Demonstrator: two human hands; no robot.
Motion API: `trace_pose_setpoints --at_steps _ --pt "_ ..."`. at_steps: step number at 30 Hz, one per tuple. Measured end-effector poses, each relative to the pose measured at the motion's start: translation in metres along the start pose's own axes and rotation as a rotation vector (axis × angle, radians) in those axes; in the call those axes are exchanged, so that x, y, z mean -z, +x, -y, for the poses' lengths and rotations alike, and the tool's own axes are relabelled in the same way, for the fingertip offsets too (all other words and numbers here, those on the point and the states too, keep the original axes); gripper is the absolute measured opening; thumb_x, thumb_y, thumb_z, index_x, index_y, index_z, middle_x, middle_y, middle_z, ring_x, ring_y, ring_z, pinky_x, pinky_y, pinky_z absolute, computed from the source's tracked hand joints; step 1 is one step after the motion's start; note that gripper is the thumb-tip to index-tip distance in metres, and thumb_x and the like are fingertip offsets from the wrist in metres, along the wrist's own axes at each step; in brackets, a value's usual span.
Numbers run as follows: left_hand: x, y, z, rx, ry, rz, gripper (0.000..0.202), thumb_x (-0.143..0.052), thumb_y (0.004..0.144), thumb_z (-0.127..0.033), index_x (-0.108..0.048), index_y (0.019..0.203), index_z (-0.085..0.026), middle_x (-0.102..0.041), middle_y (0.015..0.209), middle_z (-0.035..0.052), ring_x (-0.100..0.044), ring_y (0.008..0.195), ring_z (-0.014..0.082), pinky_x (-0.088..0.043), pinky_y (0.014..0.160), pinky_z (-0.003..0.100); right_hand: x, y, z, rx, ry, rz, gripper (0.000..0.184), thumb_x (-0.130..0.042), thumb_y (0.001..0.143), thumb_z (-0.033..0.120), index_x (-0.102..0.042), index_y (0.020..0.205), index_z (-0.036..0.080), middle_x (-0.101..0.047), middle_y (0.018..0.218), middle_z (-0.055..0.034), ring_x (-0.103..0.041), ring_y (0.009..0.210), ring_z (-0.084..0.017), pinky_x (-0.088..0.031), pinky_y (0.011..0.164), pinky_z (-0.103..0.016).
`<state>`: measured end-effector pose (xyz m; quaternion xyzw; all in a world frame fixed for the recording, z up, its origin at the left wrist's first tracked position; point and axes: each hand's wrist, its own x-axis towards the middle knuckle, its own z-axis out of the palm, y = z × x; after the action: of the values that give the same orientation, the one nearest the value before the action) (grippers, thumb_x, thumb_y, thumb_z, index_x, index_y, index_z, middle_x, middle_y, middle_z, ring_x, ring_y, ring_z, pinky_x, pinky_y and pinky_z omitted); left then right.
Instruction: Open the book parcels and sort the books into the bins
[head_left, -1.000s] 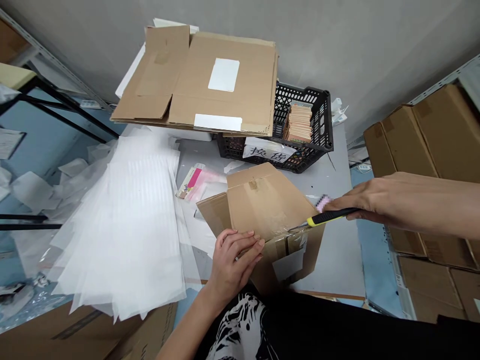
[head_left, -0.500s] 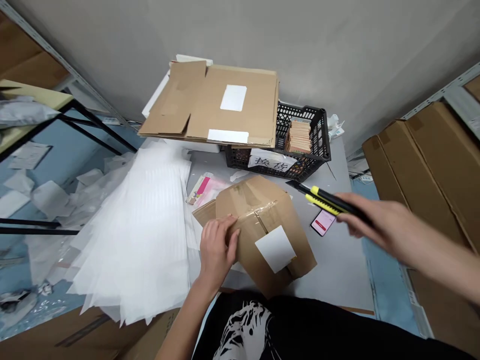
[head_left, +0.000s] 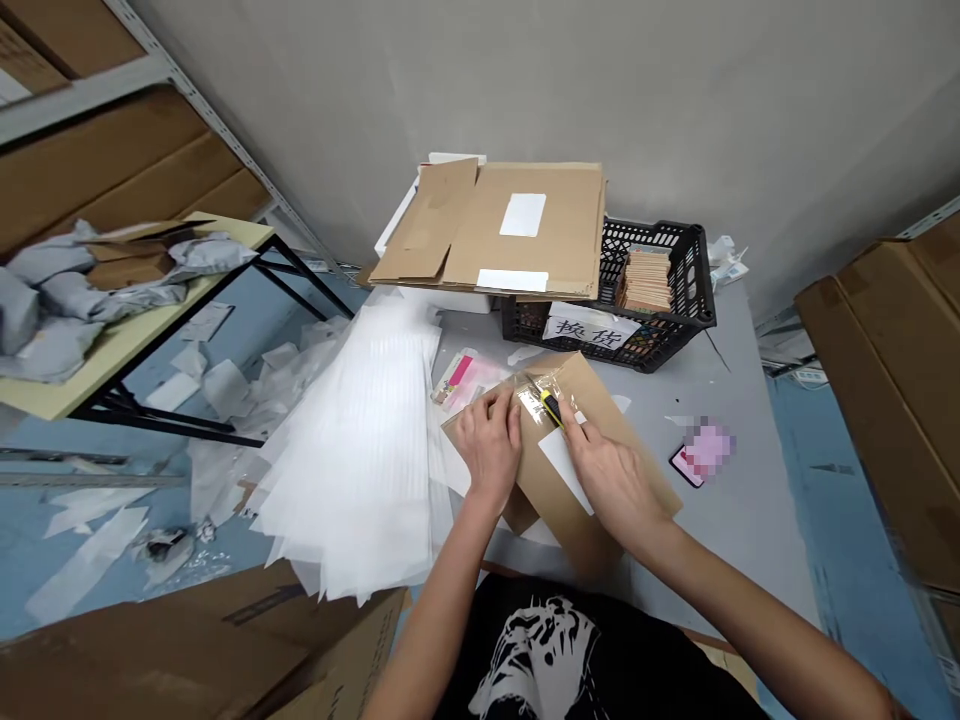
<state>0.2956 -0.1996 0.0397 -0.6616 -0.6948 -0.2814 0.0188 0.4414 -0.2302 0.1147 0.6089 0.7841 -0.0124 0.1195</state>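
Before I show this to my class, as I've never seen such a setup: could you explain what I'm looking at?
There is no machine here, just a person's two bare hands, seen from a camera worn on the head, looking forward and down. The left hand rests on a brown cardboard box. The right hand holds a black-and-yellow cutter knife, its tip near the box's shiny clear tape. On the grey table around them are a fanned pile of thin white sheets, a black openwork plastic crate partly covered by flattened brown cardboard, and a phone, partly pixelated.
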Motion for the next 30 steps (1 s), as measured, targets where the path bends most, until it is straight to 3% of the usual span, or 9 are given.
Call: trace_pose_setpoints --at_steps 13,22,30 --pt "-0.005 0.002 -0.010 0.027 0.017 0.030 0.033 -0.040 0.095 -0.033 -0.063 0.118 -0.024 -0.065 0.107 0.0077 -0.054 0.093 0.0231 -0.039 0.084 0.038 -0.018 -0.017 0.004 -0.032 -0.046 -0.023 0.073 -0.042 0.087 0.003 -0.015 0.152 0.021 -0.062 0.093 -0.0041 -0.066 0.068 -0.013 -0.049 0.053 -0.022" --pt "-0.006 0.002 -0.009 0.036 -0.003 0.046 0.036 -0.037 0.095 -0.033 -0.062 0.119 -0.022 -0.064 0.107 0.0111 -0.054 0.097 0.0254 -0.040 0.085 0.041 -0.026 -0.035 0.000 -0.027 -0.048 0.005 0.072 -0.041 0.084 0.000 -0.021 0.151 0.018 -0.063 0.089 -0.0051 -0.066 0.067 -0.014 -0.049 0.053 -0.022" --pt "-0.014 0.010 0.002 0.077 0.023 0.079 0.039 -0.036 0.096 -0.035 -0.062 0.120 -0.020 -0.064 0.109 0.0115 -0.054 0.099 0.0266 -0.040 0.083 0.038 -0.049 -0.087 -0.021 -0.036 -0.107 0.108 0.074 -0.045 0.077 -0.007 -0.036 0.145 0.020 -0.064 0.079 -0.0029 -0.062 0.054 -0.011 -0.043 0.046 -0.020"
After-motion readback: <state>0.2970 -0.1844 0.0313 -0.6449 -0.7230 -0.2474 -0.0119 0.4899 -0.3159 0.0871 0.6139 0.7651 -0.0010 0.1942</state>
